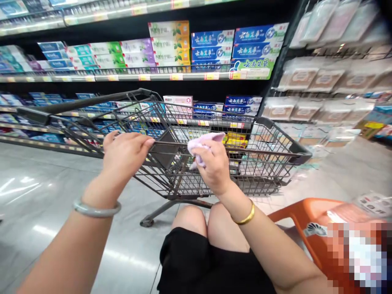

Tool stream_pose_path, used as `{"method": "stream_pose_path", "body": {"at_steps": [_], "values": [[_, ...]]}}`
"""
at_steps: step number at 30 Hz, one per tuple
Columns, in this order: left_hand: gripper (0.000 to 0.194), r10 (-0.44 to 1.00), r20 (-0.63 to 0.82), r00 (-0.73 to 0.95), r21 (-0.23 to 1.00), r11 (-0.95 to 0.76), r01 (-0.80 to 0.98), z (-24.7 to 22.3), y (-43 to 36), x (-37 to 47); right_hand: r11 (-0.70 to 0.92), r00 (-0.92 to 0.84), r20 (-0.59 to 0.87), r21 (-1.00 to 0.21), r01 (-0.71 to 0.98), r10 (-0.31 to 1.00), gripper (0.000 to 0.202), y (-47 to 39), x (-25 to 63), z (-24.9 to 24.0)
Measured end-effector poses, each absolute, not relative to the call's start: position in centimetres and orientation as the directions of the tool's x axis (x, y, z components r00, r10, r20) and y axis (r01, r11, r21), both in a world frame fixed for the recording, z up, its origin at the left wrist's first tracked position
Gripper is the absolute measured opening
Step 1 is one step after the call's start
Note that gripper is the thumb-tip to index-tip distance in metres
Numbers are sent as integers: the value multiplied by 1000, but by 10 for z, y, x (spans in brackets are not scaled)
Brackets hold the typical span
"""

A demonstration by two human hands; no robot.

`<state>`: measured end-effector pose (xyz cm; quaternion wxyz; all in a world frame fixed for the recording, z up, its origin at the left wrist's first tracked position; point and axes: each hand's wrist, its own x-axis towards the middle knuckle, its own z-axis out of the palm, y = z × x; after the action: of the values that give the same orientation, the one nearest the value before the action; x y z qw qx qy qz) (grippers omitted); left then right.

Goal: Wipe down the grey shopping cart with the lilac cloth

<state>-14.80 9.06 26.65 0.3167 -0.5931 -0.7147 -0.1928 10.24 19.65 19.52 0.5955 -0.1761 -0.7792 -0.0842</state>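
A dark metal shopping cart (199, 190) stands sideways in front of my knees, its handle toward the left. My left hand (127, 153) is closed over the near top rail of the cart, its thumb lying along the bar. A bunched lilac cloth (211, 138) is gripped in my right hand (214, 163), at the same rail further right. The cloth appears to touch the rail; the exact contact is hidden behind my fingers. Through the wire mesh, shelf goods show behind the basket.
Shelves with toothpaste boxes (211, 47) run behind the cart. Packaged goods hang on a rack (324, 77) at the right. An orange plastic seat or basket (306, 212) stands close by my right arm. A cart wheel (147, 222) rests on the shiny tiled floor (61, 196).
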Motion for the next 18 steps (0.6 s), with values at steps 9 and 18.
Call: {"method": "stream_pose_path", "body": {"at_steps": [9,18], "values": [[50,757,644,-107,-148,261,954,263,89,-189,957,-553,819,17,288,152,30,171,33,177],[48,719,689,-90,-126,241,962,256,92,-190,958,-743,668,178,227,52,25,150,-45,142]]}}
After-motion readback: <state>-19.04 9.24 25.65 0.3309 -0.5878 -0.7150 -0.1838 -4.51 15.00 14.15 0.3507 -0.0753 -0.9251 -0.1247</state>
